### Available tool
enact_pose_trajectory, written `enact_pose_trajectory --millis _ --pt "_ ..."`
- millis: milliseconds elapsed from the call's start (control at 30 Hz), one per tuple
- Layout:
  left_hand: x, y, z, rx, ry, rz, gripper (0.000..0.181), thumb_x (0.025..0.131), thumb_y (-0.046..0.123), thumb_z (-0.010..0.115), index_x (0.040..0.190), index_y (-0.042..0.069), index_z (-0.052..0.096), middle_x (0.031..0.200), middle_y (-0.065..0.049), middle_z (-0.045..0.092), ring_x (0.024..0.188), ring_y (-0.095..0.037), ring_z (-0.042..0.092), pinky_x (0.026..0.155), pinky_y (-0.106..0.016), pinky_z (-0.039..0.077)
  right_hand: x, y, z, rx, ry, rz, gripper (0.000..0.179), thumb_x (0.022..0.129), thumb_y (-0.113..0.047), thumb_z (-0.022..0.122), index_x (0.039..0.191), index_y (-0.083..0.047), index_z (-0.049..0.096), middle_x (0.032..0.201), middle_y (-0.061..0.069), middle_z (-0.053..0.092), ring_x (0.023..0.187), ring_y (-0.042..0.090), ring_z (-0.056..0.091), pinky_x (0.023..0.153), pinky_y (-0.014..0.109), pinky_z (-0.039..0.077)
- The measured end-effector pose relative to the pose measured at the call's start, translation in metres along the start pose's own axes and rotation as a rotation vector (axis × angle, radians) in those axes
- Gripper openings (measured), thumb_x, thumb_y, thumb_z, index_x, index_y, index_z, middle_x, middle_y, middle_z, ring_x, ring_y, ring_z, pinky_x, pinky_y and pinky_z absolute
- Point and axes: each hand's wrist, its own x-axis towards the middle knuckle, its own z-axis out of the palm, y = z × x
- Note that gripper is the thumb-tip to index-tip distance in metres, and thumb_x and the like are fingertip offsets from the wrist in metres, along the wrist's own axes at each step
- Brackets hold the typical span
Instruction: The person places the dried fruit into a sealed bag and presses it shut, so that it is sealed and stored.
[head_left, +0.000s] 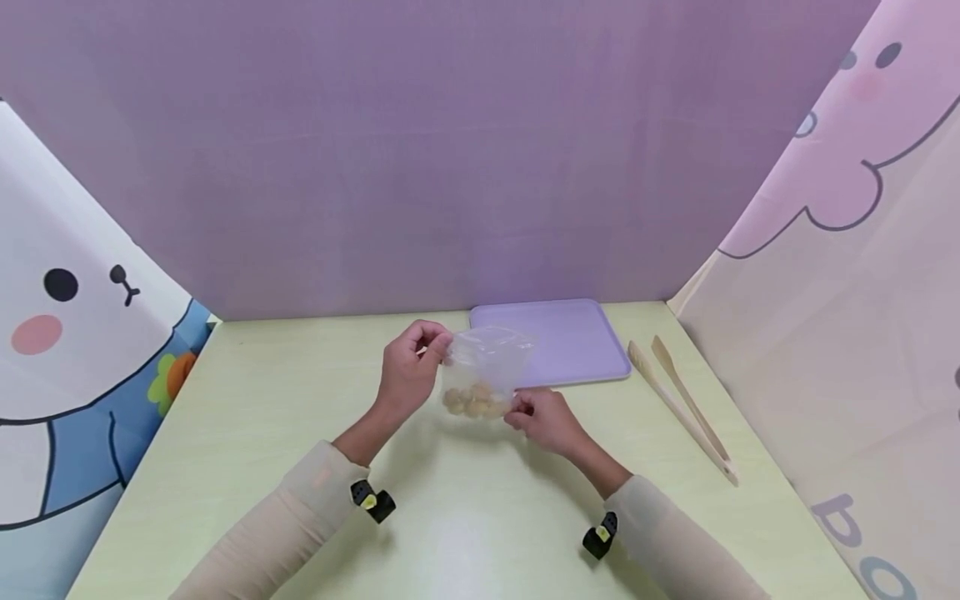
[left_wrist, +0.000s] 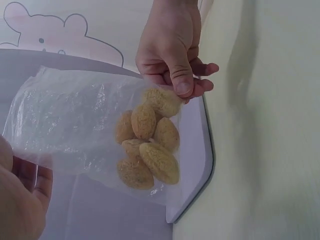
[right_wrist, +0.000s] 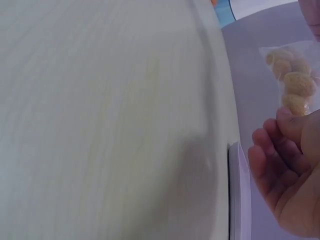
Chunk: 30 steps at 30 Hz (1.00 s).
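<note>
A clear plastic bag (head_left: 491,350) hangs between both hands, above the table and in front of the tray. Inside, at its bottom, lie several oval, rough-skinned tan pieces (left_wrist: 152,135) that look like food. My left hand (head_left: 408,367) pinches the bag's upper left edge between thumb and fingers. With thumb and forefinger, my right hand (head_left: 550,421) pinches the lower right corner, beside the tan pieces. In the left wrist view the bag lies sideways across the picture, with the right hand (left_wrist: 170,50) at its corner.
A flat purple tray (head_left: 577,342) sits at the back of the pale table (head_left: 247,433). To its right lie wooden tongs (head_left: 678,408). A purple cloth wall (head_left: 420,167) stands behind, and printed cloths hang on both sides.
</note>
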Motion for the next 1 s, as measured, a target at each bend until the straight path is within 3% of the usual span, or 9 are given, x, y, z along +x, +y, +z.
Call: enact_pose_trajectory --millis 300,500,667,767,1000 --pt "0.003 0.003 -0.009 0.119 0.000 0.086 0.009 0.096 0.007 0.068 0.090 0.001 0.064 0.086 -0.014 0.068 0.071 -0.015 0.063 0.059 -0.020 0.054 -0.010 0.004 0.004 0.031 -0.030 0.115 0.013 0.088 -0.010 0.077 0.075 -0.012 0.075 0.067 -0.005 0.069 0.054 0.005 0.052 0.046 0.018 0.040" --pt "0.001 0.001 -0.008 0.140 -0.020 0.088 0.010 0.096 0.008 0.067 0.090 0.001 0.064 0.084 -0.013 0.068 0.071 -0.018 0.065 0.058 -0.021 0.056 -0.011 0.007 0.007 -0.014 -0.017 0.054 0.010 0.087 -0.010 0.078 0.077 -0.012 0.076 0.067 -0.005 0.070 0.055 0.004 0.052 0.048 0.018 0.041" --pt "0.002 0.001 -0.004 0.116 -0.078 0.107 0.011 0.097 0.012 0.068 0.091 0.002 0.065 0.082 -0.011 0.066 0.074 -0.019 0.065 0.061 -0.023 0.059 -0.012 0.010 0.004 -0.049 -0.003 0.045 0.009 0.088 -0.011 0.077 0.079 -0.013 0.075 0.067 -0.006 0.067 0.055 0.005 0.050 0.048 0.018 0.039" --pt "0.000 0.000 -0.002 0.098 -0.109 0.093 0.012 0.097 0.014 0.068 0.092 0.003 0.065 0.083 -0.011 0.066 0.074 -0.016 0.064 0.062 -0.024 0.060 -0.011 0.012 0.003 -0.053 -0.017 0.033 0.003 0.089 -0.012 0.075 0.087 -0.010 0.076 0.071 -0.004 0.069 0.060 0.006 0.055 0.052 0.019 0.045" --pt "-0.002 0.004 -0.001 0.105 -0.157 0.111 0.012 0.096 0.015 0.068 0.094 0.004 0.066 0.083 -0.010 0.065 0.072 -0.015 0.063 0.062 -0.023 0.058 -0.011 0.010 0.000 -0.061 -0.026 -0.009 0.011 0.090 -0.014 0.072 0.098 -0.007 0.075 0.086 0.005 0.076 0.074 0.012 0.069 0.060 0.021 0.055"
